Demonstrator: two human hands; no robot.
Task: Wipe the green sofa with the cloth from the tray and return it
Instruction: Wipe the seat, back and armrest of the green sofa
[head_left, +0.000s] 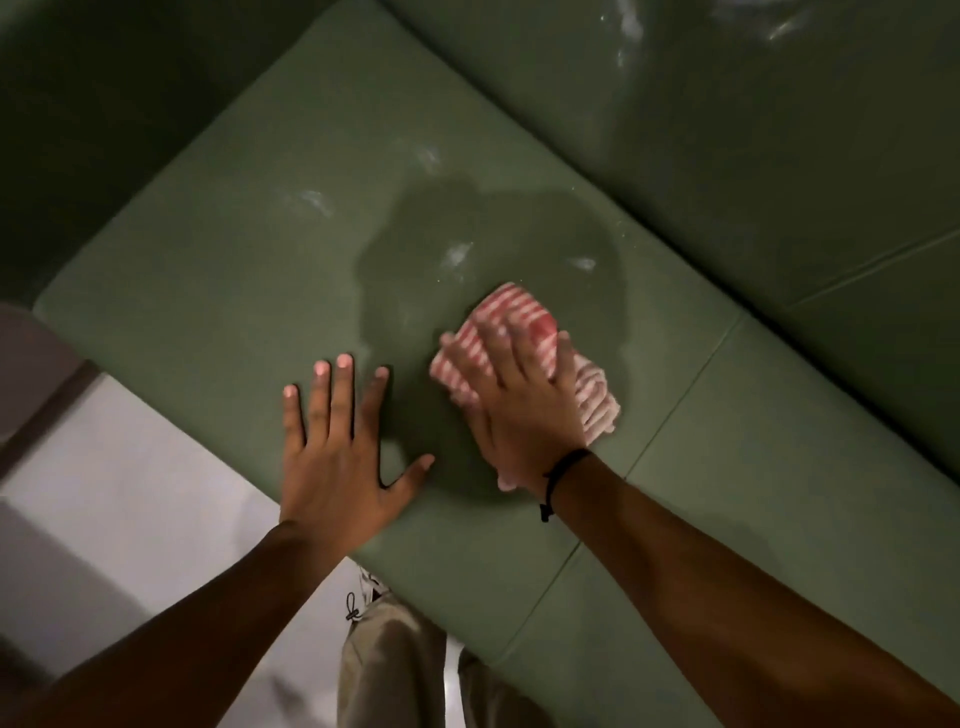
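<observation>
The green sofa (218, 249) fills most of the view, its seat cushion running from upper left to lower right. A red-and-white striped cloth (519, 312), bunched up, lies on the seat near the middle. My right hand (519, 405) presses flat on top of the cloth and looks blurred by motion. My left hand (332, 452) rests flat on the seat to the left of the cloth, fingers spread, holding nothing. White dusty smears (457, 254) mark the cushion beyond the cloth. The tray is not in view.
The sofa's backrest (727, 130) rises at the upper right, with more white smears near the top. A seam (675, 410) splits the seat into two cushions. Pale floor (130, 493) lies at the lower left, and my trouser legs (395, 670) stand at the sofa's front edge.
</observation>
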